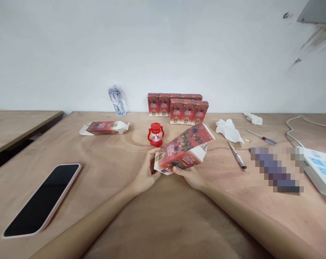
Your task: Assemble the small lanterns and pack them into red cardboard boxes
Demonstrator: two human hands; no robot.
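A red printed Christmas gift box [180, 149] is tilted in the air between my two hands, its flaps open at the upper right. My left hand [146, 172] grips the box's lower left end, some fingers hidden behind it. With the thumb on its lower front face, my right hand [189, 176] holds the box from below. Just beyond the box, a small red toy lantern [155, 135] stands upright on the wooden table [119, 223]. Another red box [105, 127] lies flat with open ends to the left.
Several closed red boxes [176, 108] stand by the wall, right of a water bottle [116, 100]. A phone [44, 198] lies left. On the right are crumpled tissue [229, 130], a screwdriver [262, 137], a pen-like tool [237, 155], a blurred item [276, 169] and a power strip [320, 169].
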